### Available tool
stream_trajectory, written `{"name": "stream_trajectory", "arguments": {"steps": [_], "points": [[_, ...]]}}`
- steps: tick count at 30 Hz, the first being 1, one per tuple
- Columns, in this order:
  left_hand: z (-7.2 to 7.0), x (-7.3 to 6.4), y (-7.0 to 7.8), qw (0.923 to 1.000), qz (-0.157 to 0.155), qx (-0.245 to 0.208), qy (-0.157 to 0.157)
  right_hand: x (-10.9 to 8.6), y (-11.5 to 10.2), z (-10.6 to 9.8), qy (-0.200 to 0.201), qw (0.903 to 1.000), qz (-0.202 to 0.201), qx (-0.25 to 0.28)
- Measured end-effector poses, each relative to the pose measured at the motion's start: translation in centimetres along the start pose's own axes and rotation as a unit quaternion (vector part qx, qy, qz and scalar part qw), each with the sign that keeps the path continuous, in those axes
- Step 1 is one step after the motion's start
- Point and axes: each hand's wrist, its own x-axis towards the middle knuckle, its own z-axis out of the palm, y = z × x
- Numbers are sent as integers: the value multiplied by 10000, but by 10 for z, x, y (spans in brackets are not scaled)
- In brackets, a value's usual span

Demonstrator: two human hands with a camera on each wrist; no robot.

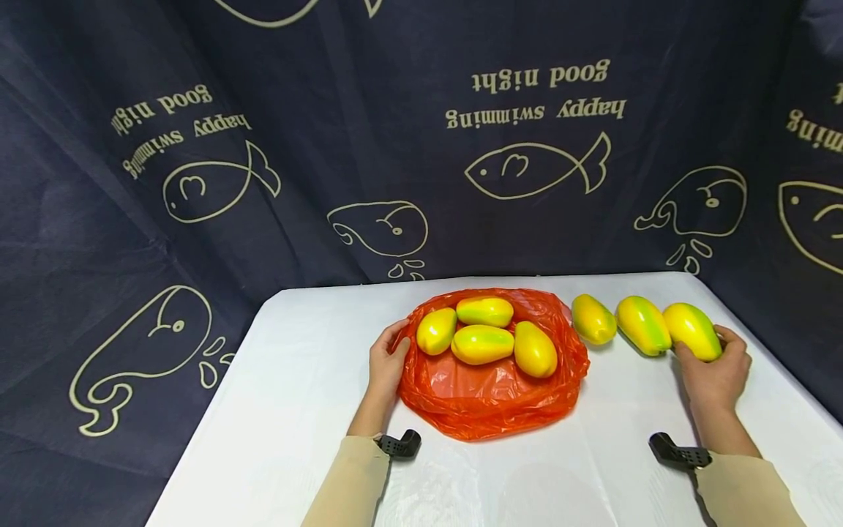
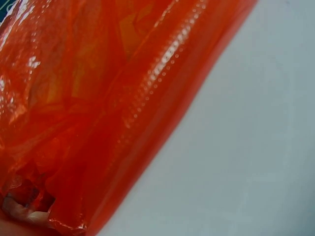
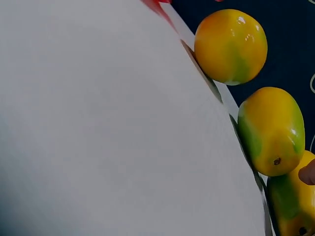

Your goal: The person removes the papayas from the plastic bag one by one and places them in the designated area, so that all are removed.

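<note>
My left hand (image 1: pixel 387 360) pinches the left edge of a red plastic bag (image 1: pixel 494 419), which lies spread open on the table. In the left wrist view the bag (image 2: pixel 123 103) fills the left side, and a bit of that hand shows at the lower left corner. Inside the bag sit several yellow-green mangoes, one (image 1: pixel 483 344) near its middle. To the right of the bag, three more stand in a row: a left mango (image 1: pixel 593 320), a middle mango (image 1: pixel 643 326) and a right mango (image 1: pixel 691 331). My right hand (image 1: pixel 718 373) grips the right one between thumb and fingers.
The table (image 1: pixel 276 410) is white, with its right edge a little beyond my right hand. A dark curtain (image 1: pixel 395 132) printed with fish and whales hangs behind and at the sides. Each wrist wears a black camera mount (image 1: pixel 400 444).
</note>
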Motion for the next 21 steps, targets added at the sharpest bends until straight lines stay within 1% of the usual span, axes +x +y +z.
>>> {"name": "stream_trajectory", "arguments": {"steps": [5,10,16,21], "points": [[0,-1,0,10000,-7,-13,-5,0,-1,0,68,10000,17,-25],[0,-1,-1,10000,63,5,-14,-1,-2,0,41,10000,6,-13],[-1,-1,-1,10000,6,22,33,-2,-2,-1,20,10000,3,37],[0,0,-2,10000,54,30,10,-3,-1,-2,51,10000,-22,-8]]}}
